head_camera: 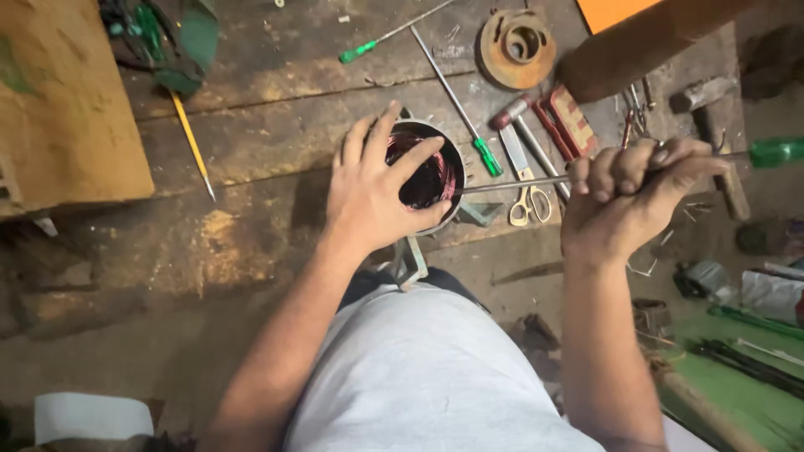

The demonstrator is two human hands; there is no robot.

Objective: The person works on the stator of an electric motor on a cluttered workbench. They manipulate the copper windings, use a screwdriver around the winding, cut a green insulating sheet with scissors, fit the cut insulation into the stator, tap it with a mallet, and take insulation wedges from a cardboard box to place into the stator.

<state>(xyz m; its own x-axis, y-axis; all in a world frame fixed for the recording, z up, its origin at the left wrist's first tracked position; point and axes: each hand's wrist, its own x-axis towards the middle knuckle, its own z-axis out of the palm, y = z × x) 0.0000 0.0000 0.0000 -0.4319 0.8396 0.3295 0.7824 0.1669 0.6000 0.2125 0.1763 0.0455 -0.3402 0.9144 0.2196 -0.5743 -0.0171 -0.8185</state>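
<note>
My left hand (378, 186) rests on top of a round metal motor housing (450, 156) with reddish copper windings (433, 177) inside; its fingers spread over the rim. My right hand (630, 194) is closed around the shaft of a long screwdriver (519, 183) with a green handle (775, 151). The shaft runs left and its tip touches the right side of the housing. The housing stands on a worn wooden workbench (251, 142) just in front of my lap.
Two more green-handled screwdrivers (358, 51) (486, 156), scissors (529, 201), a rusty round flange (517, 47), a hammer (703, 94), a yellow pencil-like tool (191, 142) and a wooden board (63, 100) lie around. Green tools lie at the lower right.
</note>
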